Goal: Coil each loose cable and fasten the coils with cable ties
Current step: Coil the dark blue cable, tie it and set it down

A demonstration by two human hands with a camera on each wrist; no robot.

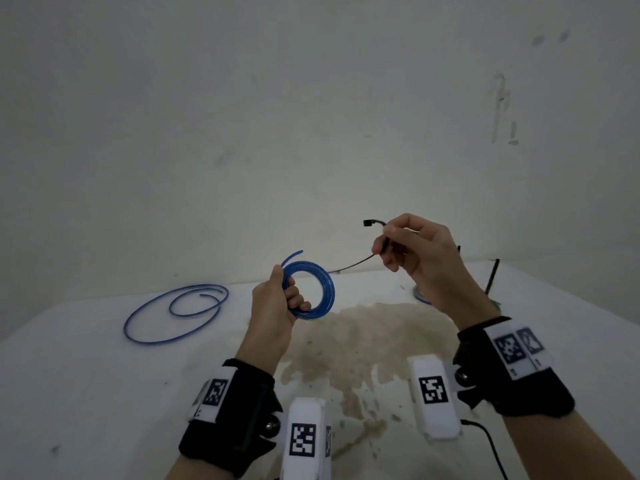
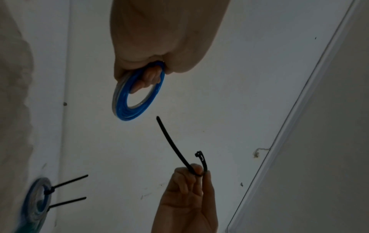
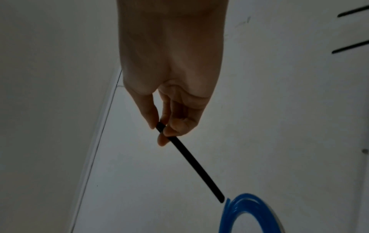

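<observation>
My left hand grips a tight blue cable coil above the white table, fingers curled through its ring; the coil also shows in the left wrist view. My right hand pinches a black cable tie near its head end, held up to the right of the coil. The tie's free tip points at the coil's rim, just short of it. A second blue cable lies loose in wide loops on the table at the left.
A finished blue coil bound with two black ties lies on the table behind my right hand. A brown stain spreads over the white table. A pale wall rises close behind the table's far edge.
</observation>
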